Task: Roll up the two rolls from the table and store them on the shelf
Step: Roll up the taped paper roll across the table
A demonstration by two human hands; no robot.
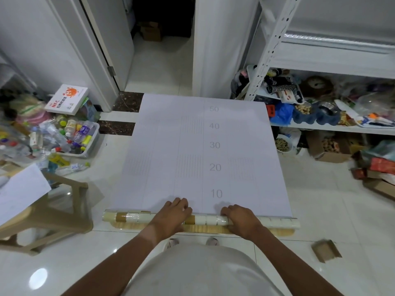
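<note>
Left hand (174,212) and right hand (240,217) are both pressing down on the rolled end of the roll (201,221), fingers curled over its top; whether the thumbs wrap under, can't tell. The roll is lying on the floor (320,199), its sheet (192,146) running flat away toward the doorway (162,50). Shelf (333,60) is standing far right, lower level cluttered.

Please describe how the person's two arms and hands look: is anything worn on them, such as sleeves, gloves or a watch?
Both forearms are bare: no sleeves reach into view. The left hand and the right hand wear no gloves, and no rings show on the fingers. No watch or bracelet shows on either wrist. A light garment covers the torso below.
</note>
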